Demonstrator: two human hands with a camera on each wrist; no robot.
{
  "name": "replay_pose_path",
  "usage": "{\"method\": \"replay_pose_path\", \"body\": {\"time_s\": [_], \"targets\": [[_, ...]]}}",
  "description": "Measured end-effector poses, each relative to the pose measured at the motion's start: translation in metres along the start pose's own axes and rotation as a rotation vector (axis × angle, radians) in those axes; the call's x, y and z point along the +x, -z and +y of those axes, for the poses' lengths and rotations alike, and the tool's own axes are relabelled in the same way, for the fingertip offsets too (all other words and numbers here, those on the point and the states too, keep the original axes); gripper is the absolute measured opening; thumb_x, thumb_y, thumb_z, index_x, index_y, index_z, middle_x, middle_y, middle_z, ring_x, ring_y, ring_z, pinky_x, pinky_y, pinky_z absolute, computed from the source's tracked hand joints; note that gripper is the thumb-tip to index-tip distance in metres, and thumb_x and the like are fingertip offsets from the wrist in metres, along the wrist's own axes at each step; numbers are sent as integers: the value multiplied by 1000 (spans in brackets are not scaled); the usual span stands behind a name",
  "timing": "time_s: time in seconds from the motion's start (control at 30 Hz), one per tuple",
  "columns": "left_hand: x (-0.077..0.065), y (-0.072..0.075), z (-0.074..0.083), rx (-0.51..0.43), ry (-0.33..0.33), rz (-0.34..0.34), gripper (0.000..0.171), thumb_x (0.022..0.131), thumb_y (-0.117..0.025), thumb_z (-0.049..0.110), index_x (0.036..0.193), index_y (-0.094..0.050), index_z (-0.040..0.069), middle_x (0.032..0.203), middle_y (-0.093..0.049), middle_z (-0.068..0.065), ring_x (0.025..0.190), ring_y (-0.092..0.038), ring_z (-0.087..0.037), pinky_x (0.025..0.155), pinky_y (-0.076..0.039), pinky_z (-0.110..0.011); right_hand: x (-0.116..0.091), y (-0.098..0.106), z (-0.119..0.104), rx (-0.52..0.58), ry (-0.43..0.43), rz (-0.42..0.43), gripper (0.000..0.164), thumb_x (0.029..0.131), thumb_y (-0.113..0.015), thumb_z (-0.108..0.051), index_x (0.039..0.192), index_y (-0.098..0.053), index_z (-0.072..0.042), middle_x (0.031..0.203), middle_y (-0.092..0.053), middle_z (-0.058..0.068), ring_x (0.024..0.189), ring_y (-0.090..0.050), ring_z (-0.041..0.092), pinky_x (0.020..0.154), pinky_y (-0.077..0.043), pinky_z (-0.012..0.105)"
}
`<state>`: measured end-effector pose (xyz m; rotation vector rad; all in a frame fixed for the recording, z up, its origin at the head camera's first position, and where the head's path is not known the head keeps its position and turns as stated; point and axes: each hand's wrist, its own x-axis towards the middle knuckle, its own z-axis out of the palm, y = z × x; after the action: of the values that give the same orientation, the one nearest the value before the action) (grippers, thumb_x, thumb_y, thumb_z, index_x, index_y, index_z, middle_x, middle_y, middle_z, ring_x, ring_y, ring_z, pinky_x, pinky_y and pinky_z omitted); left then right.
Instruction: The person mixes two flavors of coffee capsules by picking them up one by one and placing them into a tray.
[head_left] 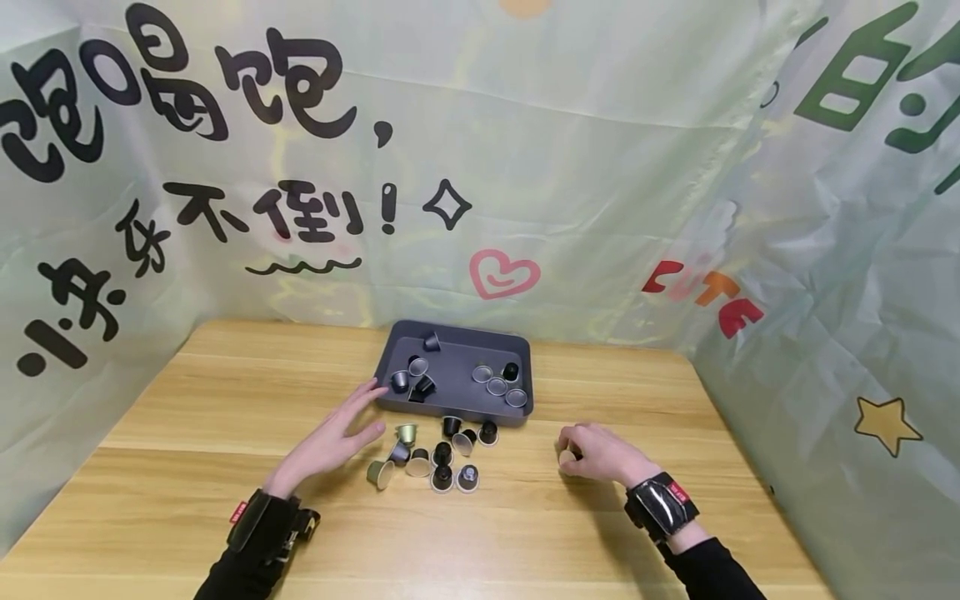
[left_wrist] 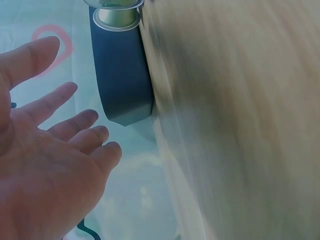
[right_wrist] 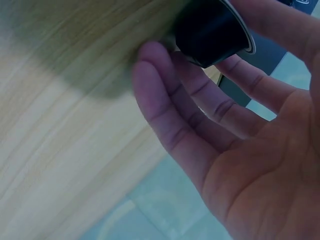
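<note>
My right hand [head_left: 600, 452] is over the table to the right of the tray. It pinches a black coffee capsule [right_wrist: 212, 32] between thumb and fingers, and the pale lid shows in the head view. My left hand [head_left: 333, 442] has its fingers spread, with nothing in them, beside the front left corner of the dark grey tray [head_left: 456, 358]. A light green capsule [head_left: 406, 433] stands close to its thumb. Several more capsules lie in front of the tray, among them an olive green one [head_left: 380, 474] tipped on its side and a black one [head_left: 442, 477] standing lid down.
Inside the tray, capsules lie in two loose groups, with a dark blue-grey one [head_left: 400, 381] on the left and a black one [head_left: 511, 372] on the right. The wooden table [head_left: 247, 392] meets a printed cloth backdrop [head_left: 600, 208] at the back and both sides.
</note>
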<state>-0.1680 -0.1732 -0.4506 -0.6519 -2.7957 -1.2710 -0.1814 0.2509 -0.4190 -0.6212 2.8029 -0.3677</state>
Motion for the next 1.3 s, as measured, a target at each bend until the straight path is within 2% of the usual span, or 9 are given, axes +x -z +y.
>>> {"method": "replay_pose_path", "body": {"time_s": [0.47, 0.73, 1.0, 1.3], "targets": [[1, -1, -1, 8, 5, -11, 60, 102, -55, 27, 153, -36, 1, 165, -16, -27, 148, -17, -56, 115, -13, -76, 2, 1, 2, 34, 11, -7, 12, 79, -71, -2, 85, -64, -10, 75, -55, -2, 68, -47, 10, 57, -36, 20], [0, -1, -1, 11, 10, -15, 60, 103, -55, 27, 153, -36, 1, 165, -15, -26, 148, -16, -55, 116, -14, -76, 2, 2, 2, 45, 42, 9, 12, 79, -70, -2, 83, -65, -11, 74, -54, -4, 67, -47, 9, 57, -37, 19], [1, -1, 0, 21, 13, -16, 59, 102, -55, 26, 153, -36, 1, 165, -16, -25, 149, -17, -55, 117, -15, -74, 1, 4, 1, 72, 53, 62, 12, 81, -71, -6, 91, -69, -10, 82, -60, -3, 74, -51, 9, 63, -43, 21], [0, -1, 0, 19, 14, -19, 59, 103, -55, 27, 153, -36, 3, 166, -15, -25, 149, -15, -55, 116, -14, -75, 4, 5, -3, 73, 128, 156, 8, 82, -68, -6, 87, -67, -12, 82, -60, -4, 72, -50, 6, 63, -43, 19]]}}
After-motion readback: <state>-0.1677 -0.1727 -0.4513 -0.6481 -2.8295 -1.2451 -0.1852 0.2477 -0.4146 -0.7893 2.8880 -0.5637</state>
